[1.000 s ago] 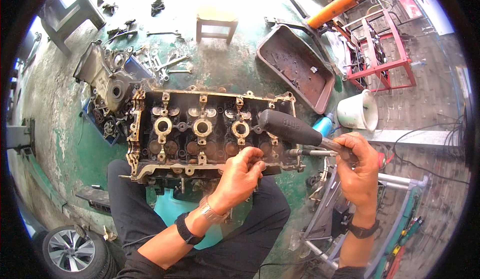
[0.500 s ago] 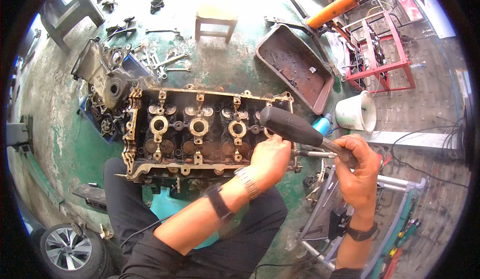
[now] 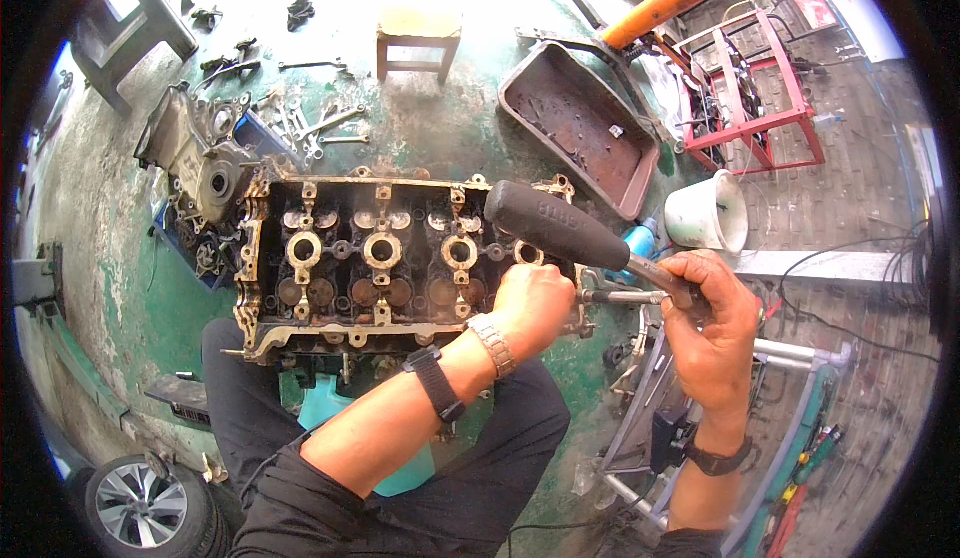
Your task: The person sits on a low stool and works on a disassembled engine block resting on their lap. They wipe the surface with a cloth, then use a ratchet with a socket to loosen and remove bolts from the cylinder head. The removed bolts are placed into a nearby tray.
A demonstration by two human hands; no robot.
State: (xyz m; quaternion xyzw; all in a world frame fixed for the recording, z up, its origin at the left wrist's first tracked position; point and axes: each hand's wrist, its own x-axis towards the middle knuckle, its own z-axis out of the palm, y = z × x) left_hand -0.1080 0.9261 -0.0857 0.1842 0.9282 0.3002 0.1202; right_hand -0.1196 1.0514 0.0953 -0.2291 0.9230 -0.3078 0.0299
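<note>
A dirty, oil-stained engine cylinder head (image 3: 320, 336) lies before me, its row of round openings facing up. My left hand (image 3: 535, 303) is curled into a fist at its right end; the fingertips are hidden, so what they grip does not show. My right hand (image 3: 708, 328) is closed around the head of a ratchet wrench (image 3: 560, 223), whose thick black handle points up and left over the cylinder head. From that hand a metal extension bar (image 3: 625, 298) runs left to the cylinder head's right end, where its tip is hard to see.
Beyond stand a brown metal tray (image 3: 575, 123), a small stool (image 3: 418, 43) and loose wrenches (image 3: 320, 128). A white bucket (image 3: 707, 213) and blue bottle (image 3: 640, 236) are to the right, near a metal frame (image 3: 800, 351). Engine parts (image 3: 205, 173) lie at left; a wheel (image 3: 142, 503) is lower left.
The ratchet's black handle has swung slightly up and left, my right hand still round its head. My left hand stays at the cylinder head. The whole view has shifted a little.
</note>
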